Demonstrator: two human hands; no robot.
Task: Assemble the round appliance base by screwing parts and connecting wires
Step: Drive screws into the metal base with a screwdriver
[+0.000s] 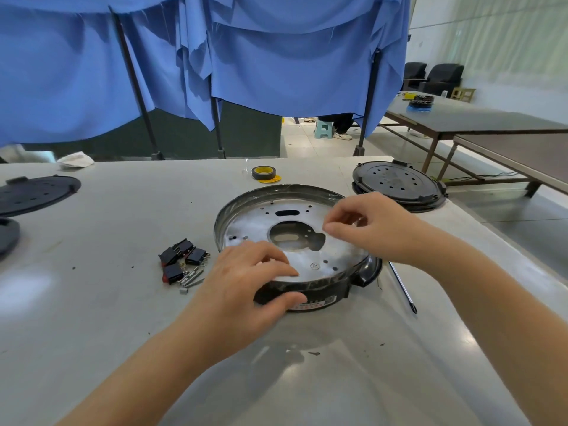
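Blue drapes back the tabletop point(92, 302) where the base point(295, 241) sits centrally, left hand point(246, 278) bracing its seven-o'clock rim, grip loose, right hand point(362, 226) pinching something unseen that could drop through the hole.

Blue cloth point(276, 56) hangs on dark poles point(135, 84) behind table point(107, 318). White rag point(76, 159) at far left edge. Bkgd right: long tables point(479, 118), black chairs point(442, 76), green stool point(324, 130), someone's shoe point(342, 136).
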